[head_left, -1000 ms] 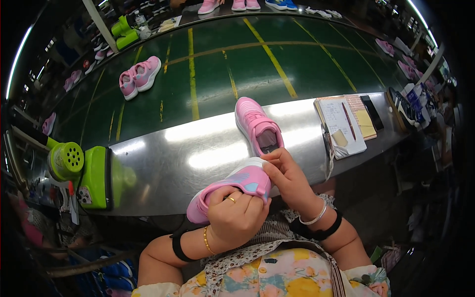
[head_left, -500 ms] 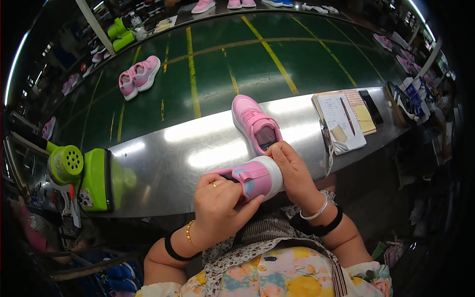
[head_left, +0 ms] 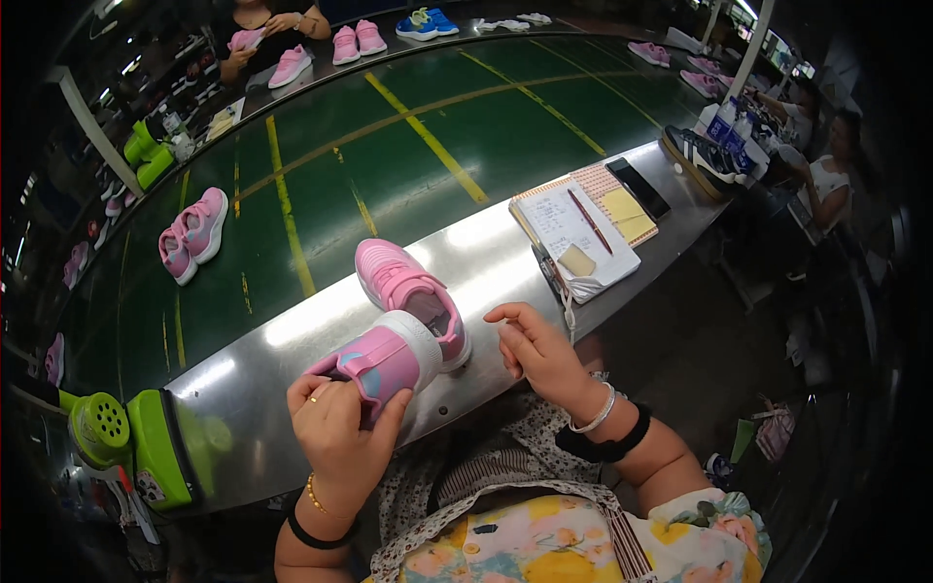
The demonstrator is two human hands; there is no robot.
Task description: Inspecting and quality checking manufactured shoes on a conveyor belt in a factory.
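My left hand (head_left: pixel 340 423) grips a pink sneaker (head_left: pixel 381 358) by its collar, fingers inside the opening and thumb on the outer side. The sneaker's heel, with its pull tab and white sole, is turned toward the right. A second pink sneaker (head_left: pixel 397 277) rests just behind it on the metal edge, toe pointing away; the held one overlaps its lower part in view. To the right, my right hand (head_left: pixel 539 355) is raised over the metal, apart from both sneakers. Its fingers are loosely bent and apart, with nothing visible in them.
A notebook (head_left: pixel 554 228) with a pen and a dark phone (head_left: pixel 639 188) lie right. Bright green machine (head_left: pixel 160 447) stands left. Pink sneakers (head_left: pixel 194 233) sit on the green belt (head_left: pixel 321 194). Across it, a person's hands (head_left: pixel 282 21) hold a pink shoe. A dark shoe (head_left: pixel 702 160) lies far right.
My right hand has let go of the sneaker's sole and moved off it. My left hand still holds the sneaker. The whole view has swung to the right.
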